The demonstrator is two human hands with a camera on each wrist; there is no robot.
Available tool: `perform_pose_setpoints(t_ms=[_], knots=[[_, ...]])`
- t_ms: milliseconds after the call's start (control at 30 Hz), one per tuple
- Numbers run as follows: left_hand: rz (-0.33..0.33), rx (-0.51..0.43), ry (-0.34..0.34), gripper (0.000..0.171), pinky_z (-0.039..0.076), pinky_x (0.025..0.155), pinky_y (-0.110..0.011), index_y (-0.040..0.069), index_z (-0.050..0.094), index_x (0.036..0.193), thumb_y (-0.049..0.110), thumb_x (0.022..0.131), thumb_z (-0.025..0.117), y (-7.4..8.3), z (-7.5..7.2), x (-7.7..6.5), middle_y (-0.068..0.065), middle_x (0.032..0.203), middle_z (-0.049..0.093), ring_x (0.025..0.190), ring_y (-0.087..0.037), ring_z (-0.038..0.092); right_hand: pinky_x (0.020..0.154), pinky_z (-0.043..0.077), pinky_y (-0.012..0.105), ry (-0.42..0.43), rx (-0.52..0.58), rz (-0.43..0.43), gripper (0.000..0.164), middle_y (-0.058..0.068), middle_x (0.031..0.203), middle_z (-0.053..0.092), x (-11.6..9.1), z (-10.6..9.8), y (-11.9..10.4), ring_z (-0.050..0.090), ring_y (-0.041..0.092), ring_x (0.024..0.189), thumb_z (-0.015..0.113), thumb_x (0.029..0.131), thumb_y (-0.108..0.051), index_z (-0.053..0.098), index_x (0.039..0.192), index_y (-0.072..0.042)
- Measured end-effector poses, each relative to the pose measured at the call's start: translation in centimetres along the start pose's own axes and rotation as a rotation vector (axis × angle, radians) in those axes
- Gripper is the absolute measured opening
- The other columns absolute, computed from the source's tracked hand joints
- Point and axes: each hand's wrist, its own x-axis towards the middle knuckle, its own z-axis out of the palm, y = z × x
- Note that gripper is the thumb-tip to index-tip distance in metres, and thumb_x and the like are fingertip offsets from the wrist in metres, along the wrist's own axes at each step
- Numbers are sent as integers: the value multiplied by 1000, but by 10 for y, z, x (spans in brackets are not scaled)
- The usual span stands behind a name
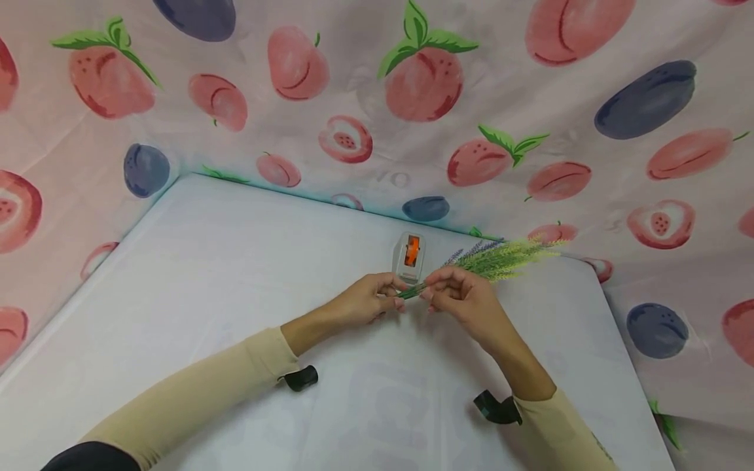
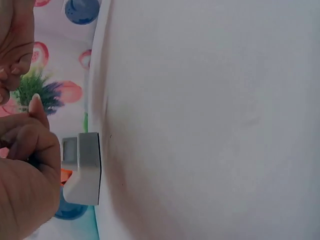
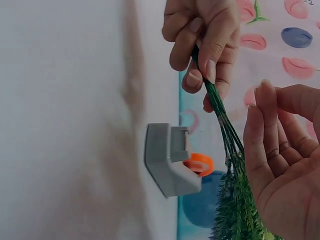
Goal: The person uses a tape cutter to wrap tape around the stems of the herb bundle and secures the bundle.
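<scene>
My left hand [image 1: 377, 297] grips the cut ends of a bunch of artificial flowers [image 1: 501, 260] with purple and yellow-green heads. In the right wrist view its thumb and fingers pinch the green stems [image 3: 215, 97], and a thin band shows around them just past the fingertips. The flower heads point away to the right. Close beside the stems is my right hand [image 1: 468, 304], thumb and forefinger tips brought together; I cannot tell if something thin is between them. Just behind the left fingertips stands a grey tape dispenser [image 3: 167, 170] with an orange roll [image 1: 412, 251].
A white table [image 1: 265, 248] lies under both arms, its back edge against a fruit-printed cloth [image 1: 353, 85]. Black mounts [image 1: 302, 378] stick out from both sleeve cuffs. At the right, the table edge drops off beside the cloth.
</scene>
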Motion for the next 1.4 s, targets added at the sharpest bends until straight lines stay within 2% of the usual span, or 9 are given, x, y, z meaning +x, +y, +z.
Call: perform_pose_setpoints(t_ms=[233, 400, 633, 733, 867, 1067, 1200, 1300, 1400], knots=[[124, 83, 75, 35, 50, 84, -29, 8, 58, 137, 3, 102, 58, 2, 8, -6, -7, 96, 73, 100, -24, 70, 79, 60, 33, 17, -33, -45, 22, 20, 99, 68, 4, -1, -9, 70, 22, 81, 70, 96, -5, 65, 116, 3], [196, 173, 103, 49, 47, 74, -27, 20, 54, 149, 6, 102, 60, 3, 10, -8, -14, 98, 74, 91, -27, 67, 80, 60, 36, 21, -24, -67, 23, 18, 99, 68, 4, -3, -12, 70, 23, 82, 71, 95, -7, 67, 115, 2], [259, 237, 135, 44, 37, 59, -22, 24, 61, 143, 7, 102, 60, 6, 6, -10, -10, 96, 73, 67, -18, 49, 79, 60, 33, 7, 10, -113, 25, 13, 99, 69, 4, -5, -14, 70, 21, 84, 69, 96, -3, 63, 118, 8], [280, 225, 136, 45, 36, 58, -22, 25, 60, 144, 7, 103, 59, 7, 5, -10, -4, 99, 73, 71, -21, 54, 79, 60, 34, 13, 13, -120, 24, 13, 100, 68, 3, -7, -15, 70, 22, 85, 67, 96, -2, 63, 118, 8], [314, 205, 130, 47, 39, 62, -23, 26, 59, 145, 5, 103, 58, 8, 4, -11, 4, 107, 71, 92, -31, 64, 78, 61, 37, 33, -21, -133, 23, 18, 99, 68, 3, -9, -17, 70, 23, 82, 69, 96, -4, 65, 116, 4], [304, 211, 156, 45, 37, 61, -22, 28, 61, 142, 5, 104, 56, 10, 2, -11, 6, 102, 68, 91, -29, 64, 78, 61, 36, 25, -41, -149, 22, 17, 100, 69, 5, -8, -20, 71, 23, 81, 71, 95, -6, 67, 115, 3], [287, 226, 168, 46, 36, 59, -22, 29, 61, 142, 3, 105, 52, 12, 2, -11, 6, 97, 67, 77, -17, 57, 77, 61, 36, 17, -32, -176, 24, 16, 101, 69, 6, -7, -21, 71, 23, 80, 72, 94, -5, 66, 115, 5], [287, 222, 173, 46, 35, 59, -22, 28, 61, 142, 3, 105, 50, 12, 2, -11, 5, 91, 66, 68, -15, 48, 77, 61, 36, 18, -38, -194, 23, 14, 100, 69, 6, -7, -22, 71, 23, 79, 72, 94, -4, 67, 115, 5], [304, 206, 167, 44, 35, 60, -23, 25, 62, 141, 3, 106, 50, 12, 2, -11, 5, 91, 66, 68, -17, 47, 76, 61, 36, 23, -49, -201, 22, 13, 98, 69, 6, -8, -23, 70, 26, 79, 71, 94, -4, 67, 115, 3]])
